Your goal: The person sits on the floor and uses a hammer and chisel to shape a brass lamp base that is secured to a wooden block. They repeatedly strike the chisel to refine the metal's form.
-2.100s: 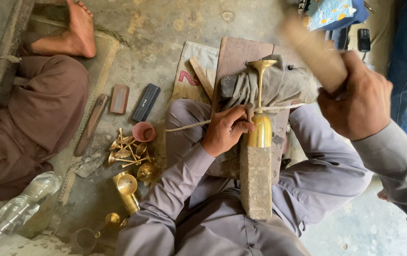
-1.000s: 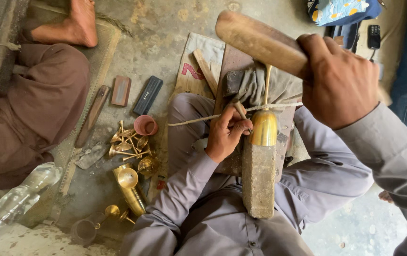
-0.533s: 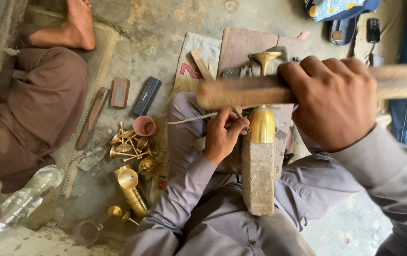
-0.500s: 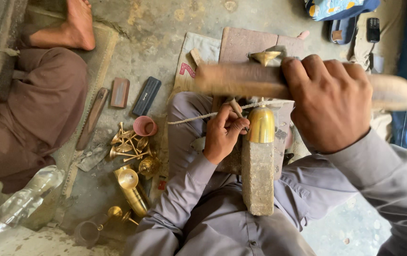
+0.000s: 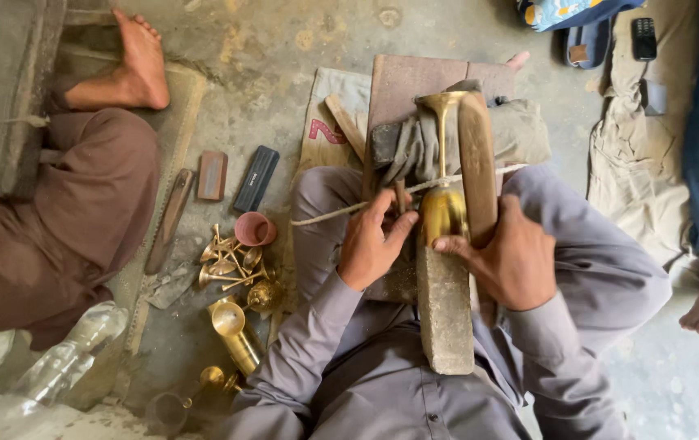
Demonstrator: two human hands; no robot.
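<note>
From above, one shiny brass goblet [image 5: 442, 200] lay on a long grey stone block [image 5: 445, 305] across the seated person's lap. The left hand [image 5: 372, 244] pinched a thin tool at its nine o'clock; the right hand [image 5: 515, 262] gripped one flat wooden mallet [image 5: 476, 167] at three o'clock. One cluster of small brass pieces [image 5: 231, 265], one pink cup [image 5: 253, 229] and two dark sharpening stones [image 5: 255, 178] sat at nine o'clock.

Soft, even daylight fills the scene, bright without harshness, and shadows are faint and short under the legs. A warm glint sits on the polished brass goblet [image 5: 442, 208] between the left hand [image 5: 372, 244] and the right hand [image 5: 512, 261]. Focus is sharp in the middle; the clear plastic bottle [image 5: 64, 358], far left of the left hand, looks washed out and slightly stretched.
</note>
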